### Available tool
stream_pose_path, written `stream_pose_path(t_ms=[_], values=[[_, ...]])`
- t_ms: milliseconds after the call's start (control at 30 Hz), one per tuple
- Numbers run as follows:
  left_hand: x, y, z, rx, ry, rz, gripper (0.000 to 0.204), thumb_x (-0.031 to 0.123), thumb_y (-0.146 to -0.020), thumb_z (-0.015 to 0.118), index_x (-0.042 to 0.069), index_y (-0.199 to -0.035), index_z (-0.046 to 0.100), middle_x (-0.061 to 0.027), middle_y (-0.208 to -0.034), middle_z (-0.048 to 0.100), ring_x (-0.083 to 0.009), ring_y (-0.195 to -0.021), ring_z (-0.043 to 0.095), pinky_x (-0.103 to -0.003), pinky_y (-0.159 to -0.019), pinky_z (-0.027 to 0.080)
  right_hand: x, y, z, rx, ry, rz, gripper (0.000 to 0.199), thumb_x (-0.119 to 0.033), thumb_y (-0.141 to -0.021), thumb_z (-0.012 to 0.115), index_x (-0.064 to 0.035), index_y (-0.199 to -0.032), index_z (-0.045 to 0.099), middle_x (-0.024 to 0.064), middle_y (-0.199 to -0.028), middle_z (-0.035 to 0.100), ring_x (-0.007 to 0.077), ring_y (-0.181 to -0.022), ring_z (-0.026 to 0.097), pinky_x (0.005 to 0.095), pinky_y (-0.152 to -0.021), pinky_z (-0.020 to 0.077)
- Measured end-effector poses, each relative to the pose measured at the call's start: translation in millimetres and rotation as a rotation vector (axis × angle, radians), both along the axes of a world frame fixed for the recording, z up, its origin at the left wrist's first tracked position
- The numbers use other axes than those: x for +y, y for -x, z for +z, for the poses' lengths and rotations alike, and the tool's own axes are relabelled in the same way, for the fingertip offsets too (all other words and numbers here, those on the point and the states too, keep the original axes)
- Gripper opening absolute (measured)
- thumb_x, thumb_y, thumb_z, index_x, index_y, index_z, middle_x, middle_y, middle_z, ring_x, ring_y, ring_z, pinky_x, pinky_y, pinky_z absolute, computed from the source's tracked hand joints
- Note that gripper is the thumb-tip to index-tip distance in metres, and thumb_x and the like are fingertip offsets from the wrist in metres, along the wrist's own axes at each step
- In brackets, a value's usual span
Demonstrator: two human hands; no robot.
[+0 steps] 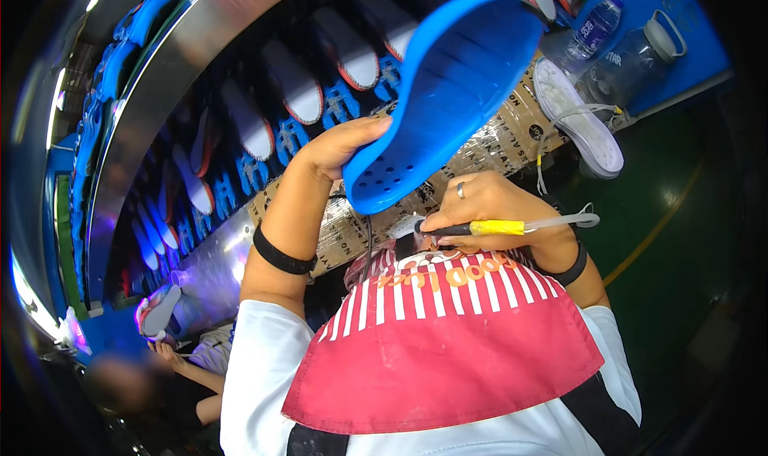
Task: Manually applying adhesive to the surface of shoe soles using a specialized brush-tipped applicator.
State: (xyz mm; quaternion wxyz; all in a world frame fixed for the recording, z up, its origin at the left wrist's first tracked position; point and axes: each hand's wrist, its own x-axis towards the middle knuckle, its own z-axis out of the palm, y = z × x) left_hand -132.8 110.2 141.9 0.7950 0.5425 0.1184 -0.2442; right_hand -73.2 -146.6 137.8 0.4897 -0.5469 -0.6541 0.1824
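Note:
A blue shoe sole (460, 80) is held up close in front of me, tilted, its hollow inner side showing and small round holes at the near end. My left hand (352, 146) is closed on its left edge; some fingers are hidden behind it. Lower right, my right hand (488, 202), with a ring on one finger, grips a glue pen (472, 229) that has a black body, a yellow taped section and a clear tube at its back end. The pen stays apart from the sole, above my red-and-white striped apron (432, 328).
Lasted shoe uppers (292, 84) hang in rows over blue holders beyond the bench (324, 244), which is covered with printed brown tape. A white sole (576, 120) lies at its right end, near a bottle (596, 28) and a clear jug (632, 64). Another person (192, 368) works at lower left.

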Motion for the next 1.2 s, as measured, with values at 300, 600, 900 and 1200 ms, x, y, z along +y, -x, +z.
stream_pose_path(t_ms=[300, 600, 900, 1200], values=[[-6.5, -24.6, 17.8, 0.259, -0.387, -0.403, 0.058, 0.048, -0.088, 0.056, -0.001, -0.120, 0.057, -0.0153, -0.110, 0.063, -0.0187, -0.093, 0.064, -0.031, -0.082, 0.052, 15.1, 4.3, -1.3, -0.020, -0.058, -0.031, 0.024, -0.009, -0.069, 0.074, -0.0092, -0.093, 0.070, 0.0062, -0.068, 0.062, 0.0234, -0.065, 0.058, 0.0320, -0.062, 0.0457], [-3.9, -30.0, 26.3, 0.348, -0.402, -0.450, 0.061, 0.051, -0.084, 0.061, 0.002, -0.119, 0.059, -0.0128, -0.113, 0.063, -0.0177, -0.096, 0.063, -0.031, -0.083, 0.051, 20.9, 3.3, -8.1, 0.022, -0.060, -0.146, 0.026, -0.011, -0.067, 0.076, -0.0087, -0.093, 0.071, 0.0060, -0.071, 0.065, 0.0224, -0.066, 0.059, 0.0320, -0.062, 0.0477], [7.9, -23.1, 26.1, 0.410, -0.470, -0.454, 0.064, 0.054, -0.083, 0.060, 0.001, -0.120, 0.058, -0.0152, -0.114, 0.062, -0.0193, -0.096, 0.063, -0.032, -0.084, 0.051, 12.5, -3.6, -10.4, 0.020, -0.034, -0.159, 0.026, -0.007, -0.068, 0.074, -0.0079, -0.094, 0.071, 0.0071, -0.074, 0.066, 0.0220, -0.065, 0.058, 0.0316, -0.060, 0.0462], [33.3, -6.0, -1.9, 0.377, -0.302, -0.332, 0.061, 0.053, -0.092, 0.044, 0.004, -0.129, 0.051, -0.0132, -0.120, 0.059, -0.0204, -0.102, 0.061, -0.034, -0.090, 0.049, 1.1, -11.1, -13.9, -0.039, 0.013, -0.271, 0.023, -0.009, -0.073, 0.072, -0.0060, -0.095, 0.070, 0.0099, -0.070, 0.064, 0.0237, -0.063, 0.060, 0.0310, -0.066, 0.0465]])
